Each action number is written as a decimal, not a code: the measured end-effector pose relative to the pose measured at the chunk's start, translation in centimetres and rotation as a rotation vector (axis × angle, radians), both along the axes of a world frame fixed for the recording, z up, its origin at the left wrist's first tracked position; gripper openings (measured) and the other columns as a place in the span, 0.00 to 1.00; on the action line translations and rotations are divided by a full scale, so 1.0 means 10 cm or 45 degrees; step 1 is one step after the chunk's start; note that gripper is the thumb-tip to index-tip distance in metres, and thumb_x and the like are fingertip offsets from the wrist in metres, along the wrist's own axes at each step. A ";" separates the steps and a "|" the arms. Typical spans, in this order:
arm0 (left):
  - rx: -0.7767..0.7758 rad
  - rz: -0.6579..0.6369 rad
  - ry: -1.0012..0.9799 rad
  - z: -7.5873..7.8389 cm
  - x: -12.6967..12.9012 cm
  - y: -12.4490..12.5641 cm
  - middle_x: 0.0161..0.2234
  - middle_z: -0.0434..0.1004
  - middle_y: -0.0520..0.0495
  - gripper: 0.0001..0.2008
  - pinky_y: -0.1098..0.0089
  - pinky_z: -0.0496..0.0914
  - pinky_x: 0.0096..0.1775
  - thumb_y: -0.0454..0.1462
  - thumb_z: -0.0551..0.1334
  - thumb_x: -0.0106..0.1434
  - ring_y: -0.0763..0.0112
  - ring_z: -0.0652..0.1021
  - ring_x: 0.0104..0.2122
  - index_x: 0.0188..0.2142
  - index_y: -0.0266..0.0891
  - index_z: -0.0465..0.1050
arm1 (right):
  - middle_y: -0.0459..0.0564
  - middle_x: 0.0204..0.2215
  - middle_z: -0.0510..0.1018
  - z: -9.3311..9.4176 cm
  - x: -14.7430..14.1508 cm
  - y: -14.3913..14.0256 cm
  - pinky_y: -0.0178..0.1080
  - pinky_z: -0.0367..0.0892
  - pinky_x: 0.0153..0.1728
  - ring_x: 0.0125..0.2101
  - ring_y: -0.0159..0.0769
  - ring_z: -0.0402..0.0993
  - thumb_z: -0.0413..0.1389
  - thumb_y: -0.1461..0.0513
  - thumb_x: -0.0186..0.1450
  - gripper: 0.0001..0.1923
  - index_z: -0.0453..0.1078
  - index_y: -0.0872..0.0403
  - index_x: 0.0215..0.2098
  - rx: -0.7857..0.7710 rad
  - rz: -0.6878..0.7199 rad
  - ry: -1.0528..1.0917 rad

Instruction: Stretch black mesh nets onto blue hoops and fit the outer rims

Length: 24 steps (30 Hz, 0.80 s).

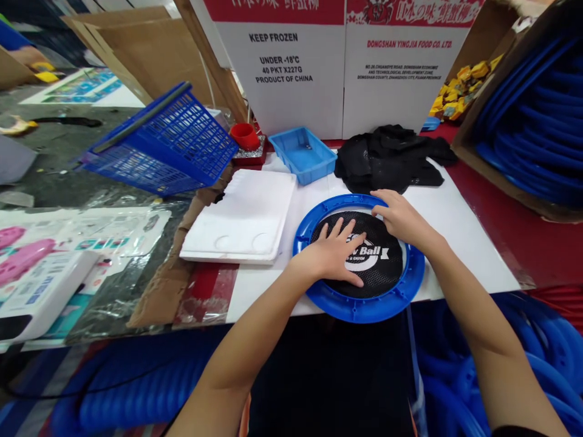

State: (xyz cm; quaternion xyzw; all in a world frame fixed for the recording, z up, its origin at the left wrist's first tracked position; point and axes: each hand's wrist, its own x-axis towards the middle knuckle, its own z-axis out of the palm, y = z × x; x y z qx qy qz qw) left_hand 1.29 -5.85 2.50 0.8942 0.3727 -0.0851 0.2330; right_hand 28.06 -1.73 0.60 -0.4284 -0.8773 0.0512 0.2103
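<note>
While both your hands press flat on the mesh, the blue ring sits straight ahead of you at the tabletop's near edge.

From the head view, your left hand point(334, 252) lies open, fingers spread, on the black mesh point(387, 267) at the ring's left-centre, and your right hand point(401, 218) rests palm-down at the far right part of the mesh, touching the rim; neither hand grips anything. Being round, the blue ring point(359, 306) has no long axis, and both hands are equally on it. It lies on the white sheet point(455, 230) of the tabletop. Beyond it lies a heap of black mesh cloth point(392, 158). A small blue tray point(303, 155), seemingly near empty, stands just beside a white foam tray point(246, 218). To the right, a cardboard box point(537, 103) holds stacked blue rings; a tilted blue basket point(159, 142) sits far left.
</note>
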 end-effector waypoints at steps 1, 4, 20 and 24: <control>0.000 0.022 0.007 0.00 0.00 -0.01 0.82 0.29 0.36 0.63 0.30 0.42 0.74 0.64 0.74 0.56 0.30 0.37 0.79 0.81 0.48 0.47 | 0.58 0.72 0.70 0.00 0.00 0.00 0.71 0.62 0.70 0.73 0.61 0.61 0.51 0.72 0.70 0.19 0.82 0.51 0.47 0.005 0.005 -0.007; -0.014 0.073 0.034 0.00 0.02 -0.02 0.82 0.26 0.34 0.65 0.28 0.41 0.73 0.65 0.74 0.55 0.28 0.35 0.79 0.81 0.48 0.45 | 0.61 0.72 0.69 -0.02 0.01 0.00 0.70 0.63 0.70 0.73 0.63 0.61 0.54 0.67 0.73 0.14 0.82 0.53 0.49 -0.022 0.047 -0.034; 0.083 0.014 -0.071 -0.03 0.05 0.06 0.82 0.40 0.34 0.63 0.38 0.44 0.75 0.70 0.68 0.57 0.32 0.43 0.80 0.79 0.42 0.51 | 0.61 0.65 0.76 -0.12 0.11 0.07 0.70 0.65 0.69 0.68 0.65 0.67 0.59 0.58 0.73 0.17 0.82 0.50 0.57 -0.145 0.068 -0.014; 0.411 0.213 -0.198 0.14 0.00 0.23 0.63 0.76 0.32 0.30 0.47 0.65 0.66 0.56 0.57 0.77 0.43 0.73 0.64 0.63 0.37 0.76 | 0.64 0.62 0.77 -0.10 0.02 0.05 0.67 0.68 0.66 0.65 0.64 0.70 0.57 0.55 0.75 0.17 0.82 0.53 0.55 -0.130 -0.051 -0.006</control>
